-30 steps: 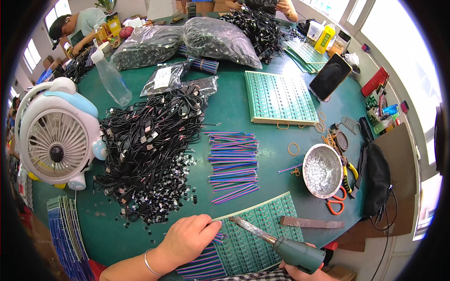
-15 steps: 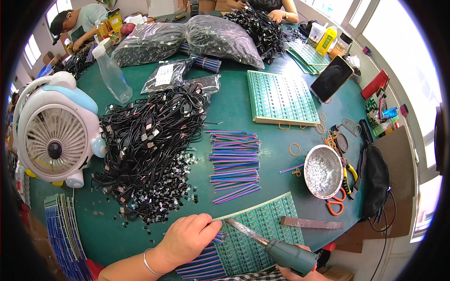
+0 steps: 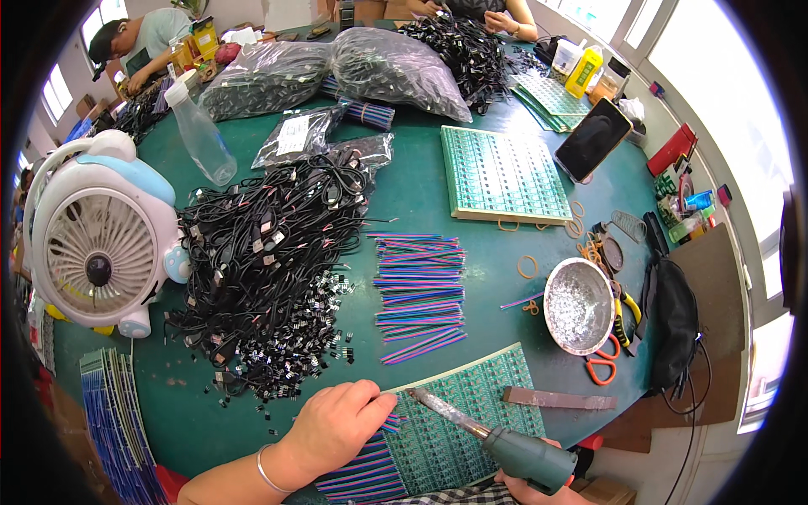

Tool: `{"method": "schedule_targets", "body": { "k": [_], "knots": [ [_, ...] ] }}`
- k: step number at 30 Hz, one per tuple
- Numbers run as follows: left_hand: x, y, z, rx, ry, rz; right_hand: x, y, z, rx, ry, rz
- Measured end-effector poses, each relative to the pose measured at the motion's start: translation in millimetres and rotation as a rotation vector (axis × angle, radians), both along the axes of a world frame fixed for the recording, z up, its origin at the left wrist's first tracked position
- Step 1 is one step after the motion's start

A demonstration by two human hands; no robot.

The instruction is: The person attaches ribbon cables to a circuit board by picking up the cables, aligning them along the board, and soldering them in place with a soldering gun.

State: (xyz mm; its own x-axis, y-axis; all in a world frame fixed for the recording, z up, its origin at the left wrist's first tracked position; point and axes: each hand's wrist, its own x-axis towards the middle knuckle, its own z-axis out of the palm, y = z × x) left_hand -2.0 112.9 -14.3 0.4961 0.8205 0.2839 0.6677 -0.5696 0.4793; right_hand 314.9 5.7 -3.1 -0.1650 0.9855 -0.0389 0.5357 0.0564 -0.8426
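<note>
At bottom edge, right hand (image 3: 539, 492) mostly cut off, grip around soldering iron (image 3: 497, 438); left hand (image 3: 337, 425) flat on circuit board (image 3: 471, 421).

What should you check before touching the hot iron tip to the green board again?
1. Right hand grips the soldering iron: ok.
2. Left hand fingers pin the coloured wires on the green circuit board: ok.
3. Left fingers clear of the iron tip: not ok, very close.
4. Tip on the right pad: cannot tell.
5. Metal bowl sits clear of the board: ok.
</note>
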Motion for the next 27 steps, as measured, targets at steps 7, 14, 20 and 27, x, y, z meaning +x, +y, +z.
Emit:
{"method": "schedule_targets", "body": {
  "k": [7,14,20,27],
  "knots": [
    [-0.5,0.2,-1.5,-0.002,-0.019,0.003,-0.7,-6.3,-3.3,-0.015,0.046,-0.083],
    [-0.9,0.4,-1.1,-0.011,-0.013,0.002,-1.2,-7.1,-6.6,0.003,0.033,-0.067],
    [-0.6,-0.2,-1.0,-0.010,-0.010,0.006,-2.3,-2.8,-1.2,-0.032,-0.002,-0.031],
    [0.3,0.1,-1.9,0.010,-0.003,0.002,-0.3,-5.2,-1.4,-0.036,0.012,-0.049]
  ]
}}
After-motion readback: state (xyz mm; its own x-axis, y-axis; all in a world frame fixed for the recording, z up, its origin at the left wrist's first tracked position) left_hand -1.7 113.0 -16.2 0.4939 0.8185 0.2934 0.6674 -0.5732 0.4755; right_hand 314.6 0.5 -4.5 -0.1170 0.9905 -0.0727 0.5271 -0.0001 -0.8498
